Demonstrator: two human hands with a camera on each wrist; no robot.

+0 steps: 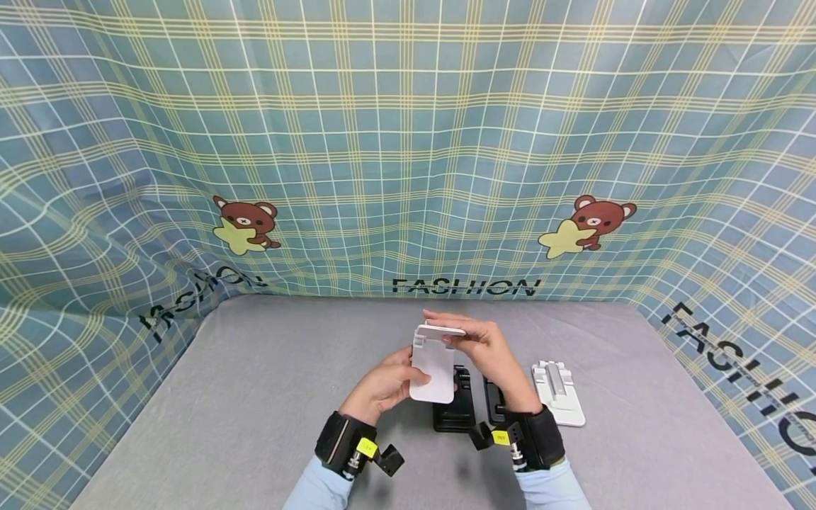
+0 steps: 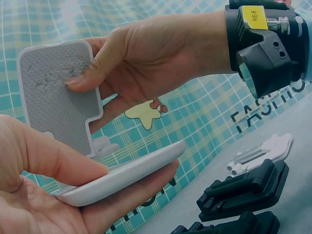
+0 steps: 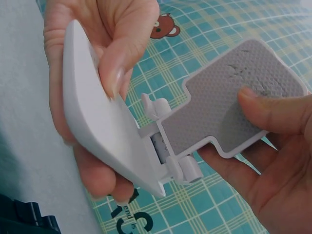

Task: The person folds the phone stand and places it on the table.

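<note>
A white folding phone stand is held up between both hands, above the table. My left hand grips its smooth base plate, thumb on the upper face and fingers beneath. My right hand pinches the other plate, which has a grey textured pad; the thumb presses on that pad. A hinge joins the two plates, and they stand at an angle to each other. Below the held stand lies a black phone stand, partly covered in the head view.
Another black stand lies to the right, mostly behind my right wrist in the head view. Beyond it lies a folded white phone stand. A grey cloth covers the table, and a plaid curtain hangs behind and at both sides.
</note>
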